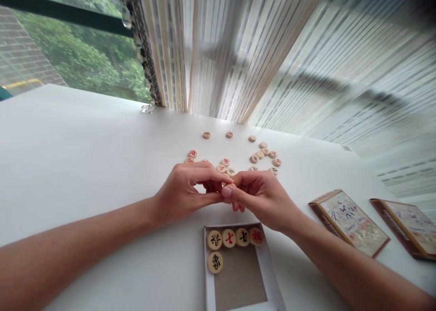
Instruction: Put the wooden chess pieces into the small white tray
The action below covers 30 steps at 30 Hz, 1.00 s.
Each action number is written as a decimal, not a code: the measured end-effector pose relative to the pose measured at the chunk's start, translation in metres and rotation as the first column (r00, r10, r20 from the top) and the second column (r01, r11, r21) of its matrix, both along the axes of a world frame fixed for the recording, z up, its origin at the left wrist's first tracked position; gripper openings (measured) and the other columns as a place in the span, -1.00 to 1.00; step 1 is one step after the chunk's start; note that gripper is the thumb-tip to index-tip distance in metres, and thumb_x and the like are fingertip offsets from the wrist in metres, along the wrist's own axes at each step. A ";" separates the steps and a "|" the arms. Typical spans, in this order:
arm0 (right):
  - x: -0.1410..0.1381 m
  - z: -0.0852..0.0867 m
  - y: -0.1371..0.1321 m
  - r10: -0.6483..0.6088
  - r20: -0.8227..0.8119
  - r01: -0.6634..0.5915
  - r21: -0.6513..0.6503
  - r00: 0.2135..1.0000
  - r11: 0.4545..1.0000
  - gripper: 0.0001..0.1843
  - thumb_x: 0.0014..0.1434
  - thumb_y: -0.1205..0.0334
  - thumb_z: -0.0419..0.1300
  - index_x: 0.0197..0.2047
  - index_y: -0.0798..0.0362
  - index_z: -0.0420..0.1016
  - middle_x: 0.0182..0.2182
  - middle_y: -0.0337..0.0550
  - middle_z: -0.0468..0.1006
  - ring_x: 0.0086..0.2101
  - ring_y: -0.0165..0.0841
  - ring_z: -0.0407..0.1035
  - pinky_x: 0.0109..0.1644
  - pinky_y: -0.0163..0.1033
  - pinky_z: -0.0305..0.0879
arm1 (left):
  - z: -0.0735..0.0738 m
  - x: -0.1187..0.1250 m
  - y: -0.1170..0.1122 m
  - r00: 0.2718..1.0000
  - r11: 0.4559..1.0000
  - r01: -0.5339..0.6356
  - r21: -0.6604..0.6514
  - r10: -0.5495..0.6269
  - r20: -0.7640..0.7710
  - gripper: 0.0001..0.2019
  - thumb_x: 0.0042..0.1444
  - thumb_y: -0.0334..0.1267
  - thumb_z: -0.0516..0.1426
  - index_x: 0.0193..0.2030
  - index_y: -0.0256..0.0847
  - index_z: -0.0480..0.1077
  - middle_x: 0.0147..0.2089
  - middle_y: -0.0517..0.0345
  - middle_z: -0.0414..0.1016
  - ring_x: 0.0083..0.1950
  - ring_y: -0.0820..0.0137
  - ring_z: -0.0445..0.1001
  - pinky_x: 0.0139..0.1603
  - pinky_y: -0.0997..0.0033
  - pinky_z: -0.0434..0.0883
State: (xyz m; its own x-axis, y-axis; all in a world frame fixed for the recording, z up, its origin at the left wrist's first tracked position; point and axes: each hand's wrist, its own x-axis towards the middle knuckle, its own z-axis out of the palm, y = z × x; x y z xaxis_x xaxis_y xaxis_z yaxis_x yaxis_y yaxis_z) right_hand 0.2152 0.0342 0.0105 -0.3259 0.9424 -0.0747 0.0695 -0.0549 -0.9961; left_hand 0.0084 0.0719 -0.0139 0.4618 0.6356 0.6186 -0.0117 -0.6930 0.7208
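Observation:
In front of me my left hand [189, 188] and my right hand [264, 197] meet, fingers pinched together. Between their fingertips is a round wooden Chinese chess piece [229, 185], mostly hidden, its marking not readable. Just below my hands lies a shallow open box [240, 281] with a grey bottom. Along its top edge runs a row of pieces, among them a black-marked piece [215, 240] and a red-marked piece [229, 238]. Another black-marked piece [215, 262] starts a second row at the left.
Beyond my hands, several loose pieces [277, 162] lie scattered on the white table [102, 165]. Two printed box lids [352, 220] [408, 227] rest at the right. A string curtain [231, 52] hangs along the table's far side, with a window at the left.

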 end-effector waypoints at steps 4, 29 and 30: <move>0.002 0.003 0.001 0.034 0.019 -0.035 0.024 0.999 0.999 -0.61 0.13 -0.03 0.55 -0.40 0.12 0.62 -0.56 -0.24 0.54 -0.53 -0.46 0.39 -0.46 -0.37 0.28 | 0.000 0.000 0.000 1.000 0.998 0.020 -0.061 -0.019 0.025 -0.77 0.09 -0.48 0.45 -0.08 -0.33 0.69 -0.31 0.12 0.65 -0.36 0.51 0.64 -0.28 0.65 0.60; 0.008 0.007 0.002 0.060 0.018 -0.062 0.100 0.998 0.993 -0.66 0.22 -0.03 0.48 -0.23 0.12 0.77 -0.53 -0.14 0.62 -0.53 -0.41 0.43 -0.45 -0.32 0.41 | -0.002 0.000 0.001 0.994 0.972 0.096 -0.215 -0.080 0.080 -0.72 0.13 -0.33 0.45 -0.02 -0.30 0.66 -0.23 0.05 0.59 -0.31 0.44 0.61 -0.31 0.51 0.62; 0.008 0.006 0.002 0.055 0.013 -0.056 0.117 0.998 0.992 -0.70 0.23 0.01 0.48 -0.21 0.11 0.77 -0.51 -0.14 0.64 -0.52 -0.41 0.45 -0.45 -0.33 0.42 | -0.002 0.000 0.002 0.994 0.971 0.087 -0.222 -0.071 0.082 -0.74 0.13 -0.33 0.44 -0.03 -0.30 0.65 -0.22 0.04 0.60 -0.30 0.43 0.61 -0.30 0.49 0.62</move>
State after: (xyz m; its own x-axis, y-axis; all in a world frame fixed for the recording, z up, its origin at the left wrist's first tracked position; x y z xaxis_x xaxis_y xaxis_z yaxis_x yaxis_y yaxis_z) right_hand 0.2229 0.0361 0.0167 -0.3782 0.9252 0.0317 0.0789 0.0664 -0.9947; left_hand 0.0086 0.0736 -0.0160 0.4753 0.7258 0.4973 -0.1178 -0.5077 0.8535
